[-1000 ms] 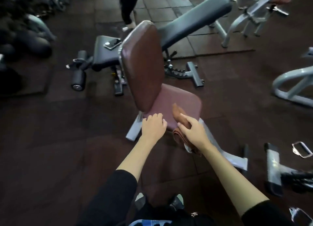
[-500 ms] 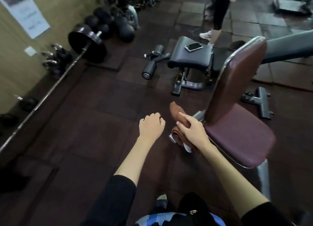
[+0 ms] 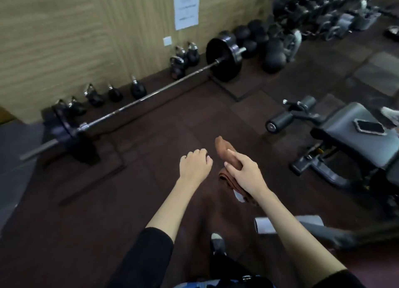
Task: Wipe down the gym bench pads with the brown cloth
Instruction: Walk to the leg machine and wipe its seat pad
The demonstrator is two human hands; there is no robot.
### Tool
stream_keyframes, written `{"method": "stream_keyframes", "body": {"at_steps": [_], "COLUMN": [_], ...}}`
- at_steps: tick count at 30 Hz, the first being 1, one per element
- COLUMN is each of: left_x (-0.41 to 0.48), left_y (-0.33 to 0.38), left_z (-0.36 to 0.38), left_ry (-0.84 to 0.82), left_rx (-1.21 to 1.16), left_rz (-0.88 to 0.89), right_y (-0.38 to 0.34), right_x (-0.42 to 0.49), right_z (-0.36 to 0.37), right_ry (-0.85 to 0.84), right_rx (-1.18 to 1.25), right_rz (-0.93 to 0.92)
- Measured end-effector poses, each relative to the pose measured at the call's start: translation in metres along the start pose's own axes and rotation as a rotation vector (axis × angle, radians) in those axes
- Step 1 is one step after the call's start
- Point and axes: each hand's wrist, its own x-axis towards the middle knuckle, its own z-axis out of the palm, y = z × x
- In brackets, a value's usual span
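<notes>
My right hand (image 3: 245, 171) holds the folded brown cloth (image 3: 224, 149) in the air over the dark floor; the cloth sticks out ahead of my fingers and hangs below my wrist. My left hand (image 3: 195, 165) hovers beside it, fingers curled in with nothing in them. A grey bench pad (image 3: 354, 141) stands at the right with a phone (image 3: 369, 126) lying on it. The maroon bench is out of view.
A loaded barbell (image 3: 151, 95) lies along the wooden wall, with several kettlebells (image 3: 138, 89) and black balls (image 3: 273, 59) behind it. The grey bench's roller (image 3: 279, 122) and foot (image 3: 319, 171) jut toward me. A grey metal frame piece (image 3: 306, 225) sits under my right arm. Someone's shoe (image 3: 389, 115) shows at the right edge.
My view has swung left, away from the maroon bench, which has left the frame. My left hand came off its seat pad. My right hand keeps hold of the cloth.
</notes>
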Motion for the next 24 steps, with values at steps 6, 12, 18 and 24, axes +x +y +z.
{"method": "stream_keyframes", "body": {"at_steps": [6,12,18,24], "left_x": [0.041,0.061,0.062,0.061], "left_y": [-0.054,-0.124,-0.220,-0.330], "left_z": [-0.026,-0.048,-0.067,-0.093], "left_ry": [0.055,0.088,0.114,0.140], "left_rx": [-0.008,-0.020,-0.049,-0.065], "left_rz": [-0.260,-0.500,-0.710,-0.910], "right_y": [-0.055,-0.119,-0.191,-0.278], "right_x": [0.086,0.149,0.194,0.225], "right_z": [0.032,0.088,0.170,0.271], "right_ry": [-0.229,-0.407,-0.539,-0.702], "right_rx": [-0.085,-0.142,-0.162,-0.184], "right_rz": [-0.204,-0.382,-0.488,-0.599]}}
